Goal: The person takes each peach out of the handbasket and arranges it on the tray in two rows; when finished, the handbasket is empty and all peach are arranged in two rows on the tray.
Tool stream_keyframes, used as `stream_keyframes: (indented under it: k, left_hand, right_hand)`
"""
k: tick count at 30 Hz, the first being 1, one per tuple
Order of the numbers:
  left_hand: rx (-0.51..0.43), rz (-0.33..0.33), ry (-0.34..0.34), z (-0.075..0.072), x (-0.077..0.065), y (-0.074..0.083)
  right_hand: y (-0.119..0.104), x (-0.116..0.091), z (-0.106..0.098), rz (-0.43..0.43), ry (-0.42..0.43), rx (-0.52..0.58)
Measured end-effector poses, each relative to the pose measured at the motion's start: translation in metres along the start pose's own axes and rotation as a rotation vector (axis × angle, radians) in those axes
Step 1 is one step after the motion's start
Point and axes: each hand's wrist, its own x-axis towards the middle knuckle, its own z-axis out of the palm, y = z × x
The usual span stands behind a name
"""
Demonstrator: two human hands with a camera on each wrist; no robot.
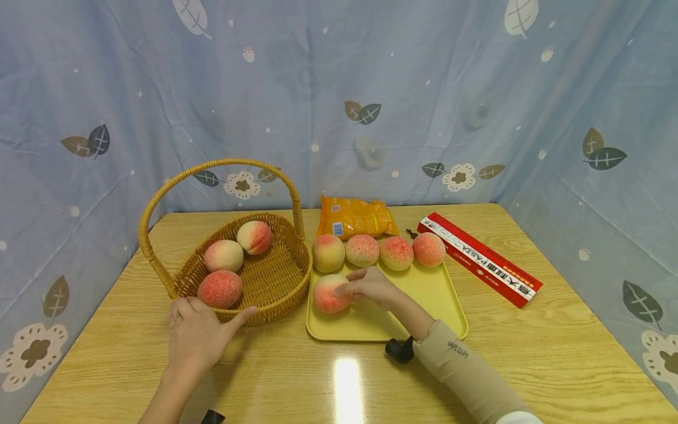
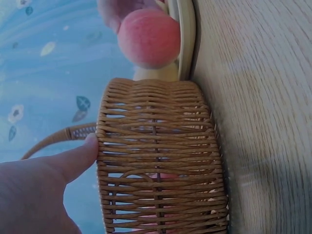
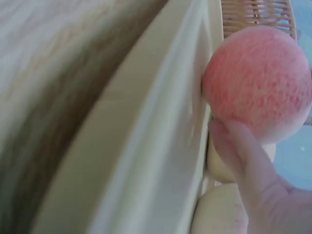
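A brown wicker basket (image 1: 283, 303) with a tall arched handle stands at left, holding three peaches, among them a deep pink one (image 1: 219, 289) near its front rim. My left hand (image 1: 197, 335) holds the basket's front rim by the handle base; its thumb lies along the rim, and the left wrist view shows the thumb tip on the rim's edge. With thumb and fingers, my right hand (image 1: 377, 287) pinches a pink and cream peach (image 1: 329, 296) over the left part of a yellow tray (image 1: 424, 300). That peach (image 3: 261, 83) fills the upper right of the right wrist view.
Several peaches stand in a row along the tray's back edge, the leftmost a yellowish peach (image 1: 328, 254). Behind them lies an orange snack bag (image 1: 356, 218). A long red pasta box (image 1: 479, 259) lies slanted at right. A patterned blue curtain (image 1: 339, 106) surrounds the wooden table (image 1: 286, 377).
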Motion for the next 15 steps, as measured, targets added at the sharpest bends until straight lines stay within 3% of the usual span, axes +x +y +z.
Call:
stream_keyframes:
  k: [3,7,12,15]
  left_hand:
    - [0.006,-0.004,-0.017,0.0,0.001,0.0]
    - [0.008,-0.01,-0.042,-0.001,0.001,0.001]
    - [0.009,-0.016,-0.049,-0.001,0.002,0.0]
    - [0.006,-0.023,-0.057,-0.002,0.002,-0.001]
  right_hand:
    - [0.001,-0.002,-0.006,0.002,-0.076,-0.024]
    - [0.0,-0.009,-0.016,-0.037,-0.14,-0.168]
    - [-0.002,-0.013,-0.023,-0.116,-0.078,-0.331]
    - [-0.001,-0.013,-0.023,-0.241,-0.028,-0.451]
